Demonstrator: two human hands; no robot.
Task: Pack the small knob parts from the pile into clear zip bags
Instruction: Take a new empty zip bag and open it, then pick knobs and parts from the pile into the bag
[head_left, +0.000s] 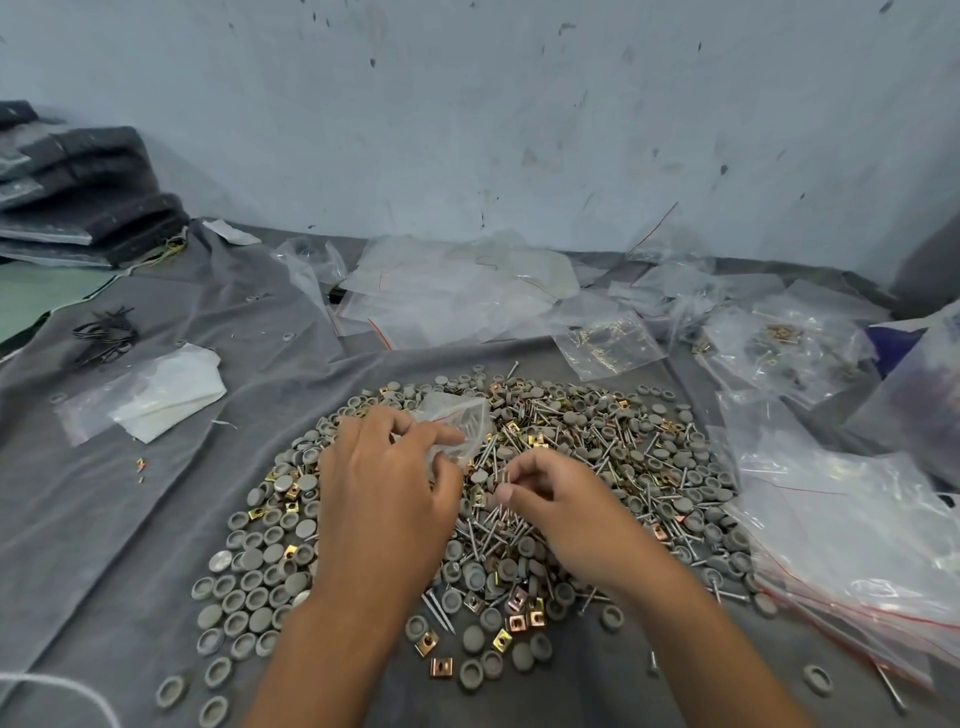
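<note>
A wide pile of parts covers the grey cloth: grey round knob caps, long screws and brass square clips. My left hand hovers over the pile's middle and holds a small clear zip bag by its edge between thumb and fingers. Just to its right, my right hand pinches a few thin screws upright between thumb and fingertips, close to the bag's mouth.
Filled and empty clear zip bags lie along the back and down the right side. A folded white bag and black wire ties sit at the left. Dark folded fabric is stacked at the far left by the wall.
</note>
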